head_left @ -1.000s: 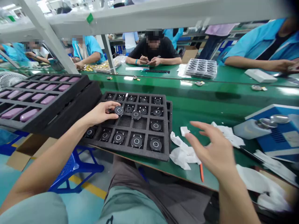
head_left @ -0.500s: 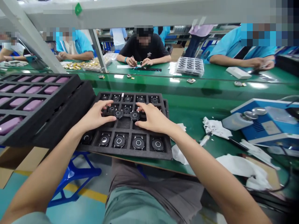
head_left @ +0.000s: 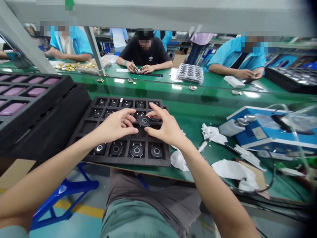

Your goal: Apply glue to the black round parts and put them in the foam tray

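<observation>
My hands are over a black foam tray holding round black watch modules in square pockets. My right hand pinches one module between thumb and fingertips, above the tray's middle. My left hand reaches toward that module from the left, its fingers spread close beside it. Whether my left hand holds anything is hidden by its palm and fingers. Several modules, such as one in the front row, sit in their pockets, and some pockets are bare.
A second foam tray with lilac oblong items lies left. A blue-and-white machine and crumpled white wipes lie right on the green workbench. Co-workers sit across the bench. A blue stool stands below left.
My right hand has come from over the wipes to the tray and taken a module. My hands have drawn closer together. A second module near my left hand no longer shows.
</observation>
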`<action>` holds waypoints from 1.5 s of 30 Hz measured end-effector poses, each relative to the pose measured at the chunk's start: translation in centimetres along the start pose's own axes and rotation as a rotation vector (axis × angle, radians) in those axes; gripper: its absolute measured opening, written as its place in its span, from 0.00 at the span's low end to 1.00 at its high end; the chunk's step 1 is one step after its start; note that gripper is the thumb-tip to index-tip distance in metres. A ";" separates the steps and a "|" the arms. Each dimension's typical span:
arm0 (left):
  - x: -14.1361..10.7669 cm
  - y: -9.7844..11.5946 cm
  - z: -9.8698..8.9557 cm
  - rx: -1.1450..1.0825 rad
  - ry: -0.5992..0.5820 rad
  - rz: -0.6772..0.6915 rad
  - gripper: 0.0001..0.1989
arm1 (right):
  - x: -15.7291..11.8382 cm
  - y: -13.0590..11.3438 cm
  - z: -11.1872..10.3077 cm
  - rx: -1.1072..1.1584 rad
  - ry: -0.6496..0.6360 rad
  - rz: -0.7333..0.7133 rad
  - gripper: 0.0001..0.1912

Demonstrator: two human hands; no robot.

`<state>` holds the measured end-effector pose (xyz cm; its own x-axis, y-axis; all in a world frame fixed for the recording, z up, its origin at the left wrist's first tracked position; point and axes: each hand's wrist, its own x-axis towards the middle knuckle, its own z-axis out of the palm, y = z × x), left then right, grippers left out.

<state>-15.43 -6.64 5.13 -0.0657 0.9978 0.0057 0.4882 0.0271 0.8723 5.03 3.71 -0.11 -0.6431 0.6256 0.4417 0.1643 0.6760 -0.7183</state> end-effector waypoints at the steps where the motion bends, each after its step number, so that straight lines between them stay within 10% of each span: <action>1: 0.5 0.5 0.8 -0.108 -0.055 -0.019 0.39 | -0.8 0.0 -0.5 0.033 0.026 -0.005 0.46; 14: 6.6 7.1 12.7 -0.249 -0.449 -0.023 0.34 | -11.0 1.1 -9.0 -0.001 0.399 0.167 0.47; 18: 7.1 6.3 15.3 -0.394 -0.387 0.000 0.31 | -15.9 1.9 -11.6 -0.094 0.468 0.220 0.47; 22: 7.6 5.1 16.1 -0.564 -0.220 0.013 0.29 | -22.0 4.0 -13.9 -0.229 0.882 0.578 0.25; 25: 7.9 4.8 16.2 -0.615 -0.149 -0.005 0.29 | -25.0 5.5 -14.6 -0.349 0.954 0.758 0.20; 39: 7.7 3.8 16.4 -0.675 -0.147 -0.007 0.28 | -18.7 4.9 -9.9 -0.412 0.500 0.619 0.11; 45: 7.8 3.6 16.4 -0.692 -0.152 -0.011 0.29 | -22.3 6.1 -15.1 -0.752 0.740 0.872 0.13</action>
<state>0.13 2.24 0.33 0.0798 0.9964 -0.0291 -0.1807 0.0432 0.9826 31.69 -0.29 -6.22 0.3848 0.8529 0.3529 0.8219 -0.1427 -0.5514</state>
